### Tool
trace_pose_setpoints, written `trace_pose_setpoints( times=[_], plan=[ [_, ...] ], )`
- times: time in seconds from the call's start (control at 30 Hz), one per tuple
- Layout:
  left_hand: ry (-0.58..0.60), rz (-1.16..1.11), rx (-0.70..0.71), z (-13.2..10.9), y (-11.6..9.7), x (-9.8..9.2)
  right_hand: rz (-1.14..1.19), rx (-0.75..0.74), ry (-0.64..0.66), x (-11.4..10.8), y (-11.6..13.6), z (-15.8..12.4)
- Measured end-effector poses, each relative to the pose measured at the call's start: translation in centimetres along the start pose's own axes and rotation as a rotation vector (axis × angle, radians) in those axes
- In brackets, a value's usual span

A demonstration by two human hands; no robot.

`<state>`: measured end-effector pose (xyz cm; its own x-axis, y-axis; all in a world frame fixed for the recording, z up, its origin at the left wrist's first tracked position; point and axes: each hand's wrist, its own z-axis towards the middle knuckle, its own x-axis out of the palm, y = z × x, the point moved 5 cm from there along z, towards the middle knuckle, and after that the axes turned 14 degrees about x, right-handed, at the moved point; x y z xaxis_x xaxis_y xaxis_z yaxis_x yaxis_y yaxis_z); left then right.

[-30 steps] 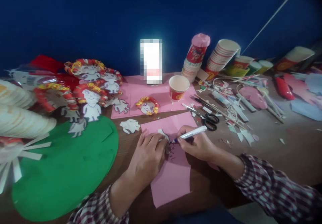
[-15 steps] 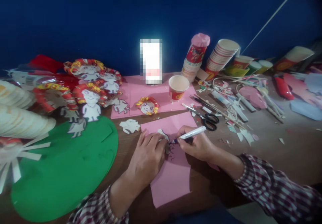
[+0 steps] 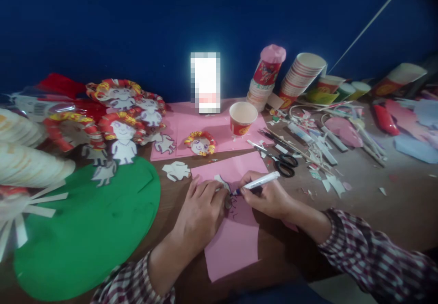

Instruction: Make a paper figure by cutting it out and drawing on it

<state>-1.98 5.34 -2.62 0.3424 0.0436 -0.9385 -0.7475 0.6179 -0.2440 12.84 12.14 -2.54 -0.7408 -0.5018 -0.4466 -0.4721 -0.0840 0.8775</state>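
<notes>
Works in plaid sleeves (image 3: 366, 244) at a brown counter (image 3: 345, 224), with a pink paper sheet (image 3: 234, 249) in front. Presses a white paper cutout (image 3: 221, 179) onto that sheet with the left hand (image 3: 203, 208), knuckles bent (cannot tell whether apart or pinched together underneath). Clamps a white marker (image 3: 262, 181) in the grip of the right hand (image 3: 268, 199), aslant, tip down just beside the cutout's edge, next to dark squiggles (image 3: 234, 213) on the pink. Has a large green paper shape (image 3: 92, 231) at left, black-handled scissors (image 3: 285, 169) near paper scraps (image 3: 333, 185) at right. Shows farther back a second white cutout (image 3: 176, 171) on the counter, then a paper head (image 3: 199, 146) ringed in red and yellow, a red-and-white paper cup (image 3: 242, 118) on more pink paper (image 3: 212, 128), paper figures (image 3: 124, 145) at left and stacked cups (image 3: 301, 78) at right, before a dark blue wall (image 3: 119, 26).
</notes>
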Motion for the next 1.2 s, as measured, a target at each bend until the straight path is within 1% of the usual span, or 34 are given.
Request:
trace_pose_setpoints(
  times=[0.5, 0.6, 0.77, 0.87, 1.13, 1.2],
  plan=[
    [0.0, 0.011, 0.004, 0.0, 0.0, 0.04, -0.027, -0.004, -0.002, 0.16, -0.25, -0.04],
    [0.0, 0.01, 0.004, 0.06, 0.01, -0.04, 0.014, 0.006, -0.003, 0.05, -0.14, -0.05],
    [-0.002, -0.002, -0.007, 0.09, 0.04, -0.18, 0.155, 0.062, 0.001, -0.35, -0.35, 0.11],
    [-0.008, 0.008, 0.002, 0.04, -0.02, -0.19, 0.195, 0.065, -0.01, -0.57, -0.46, 0.22],
    [-0.016, -0.027, 0.038, -0.1, 0.11, -0.5, 0.164, 0.041, -0.06, -0.82, -0.3, 0.28],
    [-0.028, -0.045, 0.054, -0.13, 0.17, -0.63, 0.145, 0.026, -0.043, -0.77, -0.18, 0.22]
  ],
)
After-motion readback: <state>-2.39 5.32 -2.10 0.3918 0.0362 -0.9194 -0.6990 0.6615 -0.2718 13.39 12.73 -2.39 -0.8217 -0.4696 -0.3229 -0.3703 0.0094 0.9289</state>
